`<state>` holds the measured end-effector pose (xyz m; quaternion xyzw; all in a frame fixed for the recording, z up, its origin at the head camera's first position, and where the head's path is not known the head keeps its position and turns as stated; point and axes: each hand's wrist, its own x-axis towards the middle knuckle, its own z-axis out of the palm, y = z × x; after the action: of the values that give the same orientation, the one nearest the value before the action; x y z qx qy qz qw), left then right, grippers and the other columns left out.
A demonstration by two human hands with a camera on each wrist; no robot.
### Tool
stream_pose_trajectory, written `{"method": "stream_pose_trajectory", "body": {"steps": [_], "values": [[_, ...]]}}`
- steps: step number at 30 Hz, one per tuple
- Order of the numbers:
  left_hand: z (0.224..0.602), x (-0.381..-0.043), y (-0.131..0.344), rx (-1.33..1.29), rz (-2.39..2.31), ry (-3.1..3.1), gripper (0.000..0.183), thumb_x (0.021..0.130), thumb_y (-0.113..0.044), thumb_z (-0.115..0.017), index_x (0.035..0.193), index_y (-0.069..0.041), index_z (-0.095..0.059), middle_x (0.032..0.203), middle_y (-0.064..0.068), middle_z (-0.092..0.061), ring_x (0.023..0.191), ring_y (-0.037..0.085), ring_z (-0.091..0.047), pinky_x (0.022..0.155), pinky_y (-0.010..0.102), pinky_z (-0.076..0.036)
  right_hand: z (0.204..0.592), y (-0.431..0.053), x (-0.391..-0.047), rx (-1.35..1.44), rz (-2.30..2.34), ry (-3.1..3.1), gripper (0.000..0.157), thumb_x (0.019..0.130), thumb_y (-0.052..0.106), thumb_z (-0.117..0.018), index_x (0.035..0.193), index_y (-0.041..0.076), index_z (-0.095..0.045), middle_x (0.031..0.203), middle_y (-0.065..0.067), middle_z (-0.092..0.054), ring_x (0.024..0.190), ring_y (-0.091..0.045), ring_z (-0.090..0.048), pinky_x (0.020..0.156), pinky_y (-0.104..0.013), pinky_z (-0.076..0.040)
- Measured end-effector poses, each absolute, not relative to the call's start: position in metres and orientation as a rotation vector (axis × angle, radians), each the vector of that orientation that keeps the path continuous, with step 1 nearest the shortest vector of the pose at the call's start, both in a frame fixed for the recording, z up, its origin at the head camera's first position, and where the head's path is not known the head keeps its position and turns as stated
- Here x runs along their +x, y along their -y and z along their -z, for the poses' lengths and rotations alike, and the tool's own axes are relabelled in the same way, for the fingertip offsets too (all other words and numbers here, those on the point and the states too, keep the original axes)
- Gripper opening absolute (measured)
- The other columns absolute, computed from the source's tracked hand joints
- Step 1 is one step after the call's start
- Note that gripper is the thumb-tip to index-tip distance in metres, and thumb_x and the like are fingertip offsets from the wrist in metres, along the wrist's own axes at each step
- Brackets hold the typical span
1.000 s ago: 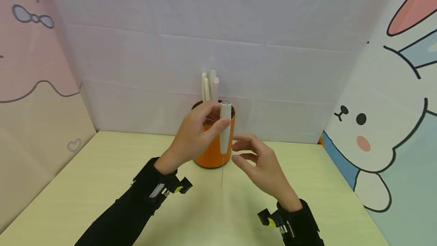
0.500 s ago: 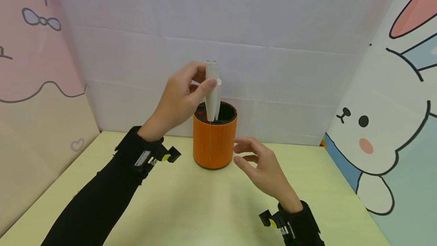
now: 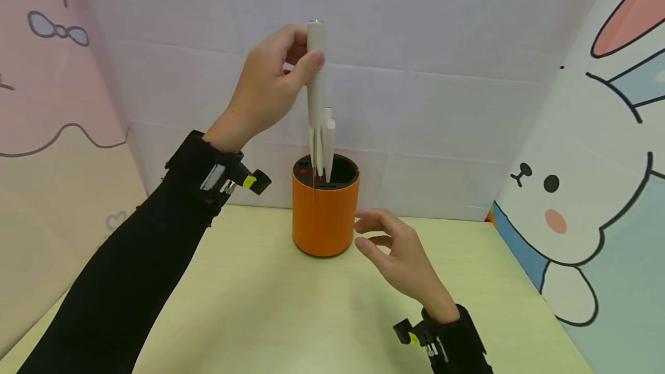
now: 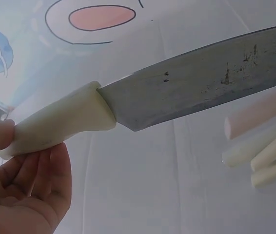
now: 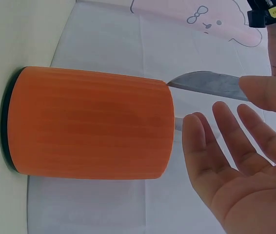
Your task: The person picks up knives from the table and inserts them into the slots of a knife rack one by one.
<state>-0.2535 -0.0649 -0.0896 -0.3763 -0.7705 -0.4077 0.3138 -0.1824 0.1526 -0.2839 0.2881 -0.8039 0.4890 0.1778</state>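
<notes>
My left hand (image 3: pixel 265 82) is raised over an orange knife block (image 3: pixel 324 221) and pinches a kitchen knife (image 3: pixel 316 88) by its pale handle, point down. The left wrist view shows the knife's broad, spotted blade (image 4: pixel 201 73) bare beyond the handle. Seen from the right wrist, the blade's tip (image 5: pixel 177 84) overlaps the block's rim; whether it touches is unclear. Beside the block's right side, my right hand (image 3: pixel 400 258) holds nothing, its fingers loosely bent and parted.
Several light-handled knives (image 3: pixel 328 137) stand in the block's black slotted top (image 3: pixel 302 173). The block is on a pale yellow-green table (image 3: pixel 260 305). A white sheet (image 3: pixel 441 131) hangs behind it, with cartoon-printed panels (image 3: pixel 597 189) at the sides.
My left hand has carried the knife up and slightly left, from in front of the block to above it. The right hand stays in nearly the same place.
</notes>
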Motion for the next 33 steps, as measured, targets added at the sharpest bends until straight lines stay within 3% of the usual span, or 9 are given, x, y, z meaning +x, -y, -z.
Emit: {"method": "stream_pose_trajectory", "body": {"steps": [10,17,25,33], "values": [[0.075,-0.284,0.059,-0.999,1.023,2.019,0.023,0.100,-0.018,-0.053,0.114,0.000,-0.054,0.098,0.004,-0.057,0.086,0.011,-0.054,0.077,0.024,-0.046,0.285,-0.154,-0.182,0.799,-1.389,2.270,0.036,0.088,-0.003,-0.065,0.121,0.007,-0.057,0.106,-0.004,-0.062,0.098,-0.028,-0.060,0.079,-0.033,-0.055],[0.092,-0.322,0.066,-0.986,1.020,2.047,0.024,0.100,-0.025,-0.053,0.113,-0.006,-0.056,0.099,-0.001,-0.056,0.087,0.008,-0.054,0.079,0.024,-0.047,0.284,-0.153,-0.181,0.798,-1.401,2.271,0.036,0.088,-0.003,-0.065,0.121,0.007,-0.057,0.106,-0.004,-0.062,0.098,-0.027,-0.060,0.080,-0.033,-0.055],[0.112,-0.336,0.071,-0.970,1.003,2.096,0.023,0.100,-0.026,-0.053,0.112,-0.006,-0.055,0.099,0.000,-0.056,0.089,0.008,-0.052,0.081,0.023,-0.046,0.284,-0.152,-0.181,0.799,-1.401,2.270,0.036,0.088,-0.004,-0.065,0.121,0.007,-0.057,0.106,-0.005,-0.062,0.098,-0.029,-0.059,0.080,-0.037,-0.055],[0.130,-0.345,0.073,-0.975,1.006,2.118,0.022,0.100,-0.025,-0.054,0.112,-0.007,-0.056,0.098,0.000,-0.056,0.089,0.008,-0.052,0.080,0.025,-0.047,0.283,-0.152,-0.181,0.801,-1.389,2.271,0.036,0.088,-0.004,-0.065,0.121,0.007,-0.057,0.106,-0.005,-0.062,0.098,-0.028,-0.060,0.080,-0.033,-0.055]]}}
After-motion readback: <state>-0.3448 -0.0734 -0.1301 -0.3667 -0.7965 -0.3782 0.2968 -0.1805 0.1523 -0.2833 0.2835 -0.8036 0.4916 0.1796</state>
